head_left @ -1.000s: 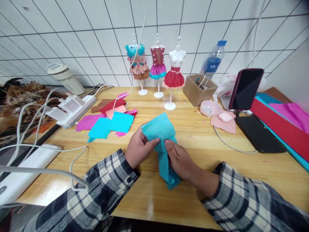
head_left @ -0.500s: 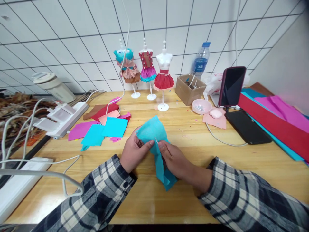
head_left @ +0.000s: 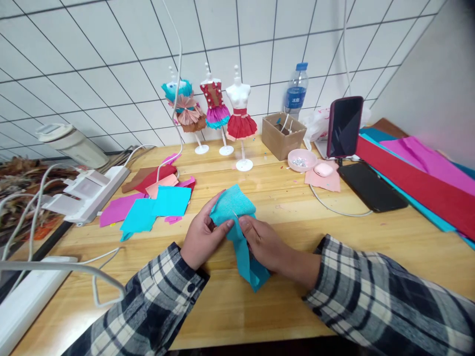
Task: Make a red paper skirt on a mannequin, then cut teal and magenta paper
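Note:
Between thumb and fingers, my left hand point(head_left: 205, 232) grips a turquoise sheet of crepe paper point(head_left: 233, 200) in front of me. My right hand point(head_left: 261, 242) is closed around what look like small scissors point(head_left: 235, 214); only a thin silvery blade tip shows at the paper, and the handles are hidden in my fist. A long strip of the same paper hangs below, beside and under my right hand, its lower end near the table. The two thumbs are close together, with the blade tip between them.
Behind are three small mannequins point(head_left: 241, 123) in paper outfits, a cardboard box point(head_left: 281, 138), a bottle point(head_left: 297, 91) and a pink bowl point(head_left: 302, 160). Paper pieces point(head_left: 172, 200) and a power strip point(head_left: 98, 193) lie left. Phones point(head_left: 372, 187) and long paper sheets point(head_left: 419, 183) are right.
The upper part of the crepe paper has folded over slightly, and the blade tip has shifted a little along it. The whole view has turned slightly to the right.

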### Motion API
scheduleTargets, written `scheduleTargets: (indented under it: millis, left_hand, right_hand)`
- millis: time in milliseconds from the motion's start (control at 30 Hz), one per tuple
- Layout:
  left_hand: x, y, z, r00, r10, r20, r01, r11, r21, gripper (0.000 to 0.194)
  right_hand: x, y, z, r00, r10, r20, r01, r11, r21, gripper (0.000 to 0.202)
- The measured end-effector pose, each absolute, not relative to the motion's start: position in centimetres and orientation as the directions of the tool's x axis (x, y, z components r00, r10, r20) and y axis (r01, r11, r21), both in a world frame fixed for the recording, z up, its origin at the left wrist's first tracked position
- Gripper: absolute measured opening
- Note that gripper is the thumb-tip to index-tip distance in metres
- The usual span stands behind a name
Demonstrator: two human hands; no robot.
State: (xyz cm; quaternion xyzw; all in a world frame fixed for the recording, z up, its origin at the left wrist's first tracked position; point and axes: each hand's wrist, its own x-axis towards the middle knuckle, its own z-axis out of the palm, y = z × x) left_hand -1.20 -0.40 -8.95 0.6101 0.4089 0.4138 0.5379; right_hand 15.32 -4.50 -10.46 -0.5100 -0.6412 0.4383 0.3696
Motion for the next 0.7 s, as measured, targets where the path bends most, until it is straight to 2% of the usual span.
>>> scheduleTargets:
  millis: [267, 633, 700]
  left_hand:
    - [-1.34, -0.35, -9.33, 0.279, 0.945, 0.169, 0.197, -0.229, 0.953, 0.075]
    - [-1.31, -0.52, -9.17, 0.288, 0.945, 0.152, 0.183, -0.21, 0.961, 0.077]
    - [-1.23, -0.52, -8.93, 0.284, 0.951, 0.123, 0.136, -0.167, 0.977, 0.075]
  right_hand:
    - [15.29, -4.52, -10.54, -0.234, 0.972, -0.01, 0.282, 0.058, -0.958, 0.048]
    - [15.31, -4.45, -10.18, -0.235, 0.972, -0.017, 0.326, 0.063, -0.943, 0.047]
    - [15.31, -4.45, -10.11, -0.239, 0.971, -0.019, 0.333, 0.064, -0.941, 0.047]
